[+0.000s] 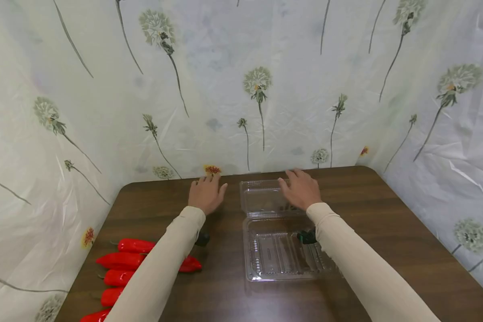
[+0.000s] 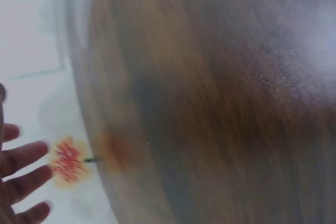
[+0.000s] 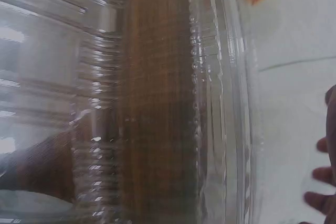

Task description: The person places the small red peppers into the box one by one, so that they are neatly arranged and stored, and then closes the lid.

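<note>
A clear plastic clamshell container [image 1: 265, 255] stands unfolded on the table, its lid [image 1: 261, 199] laid back toward the wall. My right hand [image 1: 301, 188] is over the right part of that lid, fingers spread and holding nothing. The right wrist view shows the ribbed plastic wall [image 3: 100, 129] close up, with the fingertips at the right edge. To the left of the lid, my left hand [image 1: 206, 193] hovers near the table's back edge with fingers extended and nothing in them. Several long red peppers [image 1: 120, 260] lie at the left, partly hidden by my left sleeve.
The brown wooden table [image 1: 221, 286] has rounded back corners. Behind and at both sides hangs a pale sheet [image 1: 221, 89] printed with dandelions. A dark wrist camera [image 1: 307, 236] sits under the right forearm, above the container base.
</note>
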Demonstrator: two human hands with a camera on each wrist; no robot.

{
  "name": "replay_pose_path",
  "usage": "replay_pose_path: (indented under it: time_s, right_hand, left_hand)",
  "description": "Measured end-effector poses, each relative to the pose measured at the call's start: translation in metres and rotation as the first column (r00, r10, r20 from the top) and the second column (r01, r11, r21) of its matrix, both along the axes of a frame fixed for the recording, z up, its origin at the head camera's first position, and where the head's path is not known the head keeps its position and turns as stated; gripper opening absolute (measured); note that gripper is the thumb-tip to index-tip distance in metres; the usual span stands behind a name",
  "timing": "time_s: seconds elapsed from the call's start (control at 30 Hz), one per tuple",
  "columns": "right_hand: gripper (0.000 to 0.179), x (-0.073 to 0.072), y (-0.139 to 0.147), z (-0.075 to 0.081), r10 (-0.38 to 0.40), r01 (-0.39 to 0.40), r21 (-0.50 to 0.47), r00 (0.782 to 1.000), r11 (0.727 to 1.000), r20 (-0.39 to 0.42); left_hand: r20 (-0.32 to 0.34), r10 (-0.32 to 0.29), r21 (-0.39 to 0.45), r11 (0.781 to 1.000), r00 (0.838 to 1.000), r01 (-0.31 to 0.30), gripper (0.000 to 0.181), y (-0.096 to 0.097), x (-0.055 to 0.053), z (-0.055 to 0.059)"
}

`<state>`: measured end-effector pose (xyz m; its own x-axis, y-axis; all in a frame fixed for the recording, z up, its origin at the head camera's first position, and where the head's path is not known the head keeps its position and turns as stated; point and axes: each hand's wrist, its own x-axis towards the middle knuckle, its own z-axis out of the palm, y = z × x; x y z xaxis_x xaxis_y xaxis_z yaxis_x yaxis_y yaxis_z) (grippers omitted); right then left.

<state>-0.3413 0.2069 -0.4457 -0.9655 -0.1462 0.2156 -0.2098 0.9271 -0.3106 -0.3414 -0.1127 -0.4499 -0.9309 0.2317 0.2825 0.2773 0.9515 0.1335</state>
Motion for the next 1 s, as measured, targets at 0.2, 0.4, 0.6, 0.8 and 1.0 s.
replay_pose_path:
  time_s: [0.2,0.4,0.6,0.8,1.0]
  right_hand:
    - [0.070,0.031,0.026,0.005,0.000,0.007,-0.102,0.998,0.995,0.062]
    - [0.086,0.069,0.048,0.008,-0.007,0.052,-0.201,0.976,0.978,0.218]
    - [0.079,0.097,0.059,0.011,0.036,0.046,-0.218,0.934,0.975,0.356]
    - [0.045,0.105,0.063,0.005,0.131,0.046,-0.358,0.881,0.933,0.454]
    - [0.028,0.107,0.067,-0.003,0.162,0.109,-0.486,0.861,0.867,0.482]
  left_hand:
    - [-0.033,-0.108,0.034,0.993,0.994,0.109,0.041,-0.010,0.028,0.016]
    - [0.023,-0.176,0.092,0.981,0.984,0.173,0.039,-0.024,0.061,0.026]
    - [0.080,-0.206,0.139,0.971,0.975,0.194,0.041,-0.035,0.085,0.034]
    - [0.125,-0.243,0.191,0.957,0.962,0.217,0.036,-0.049,0.101,0.037]
    - [0.159,-0.343,0.235,0.924,0.926,0.302,0.046,-0.068,0.123,0.031]
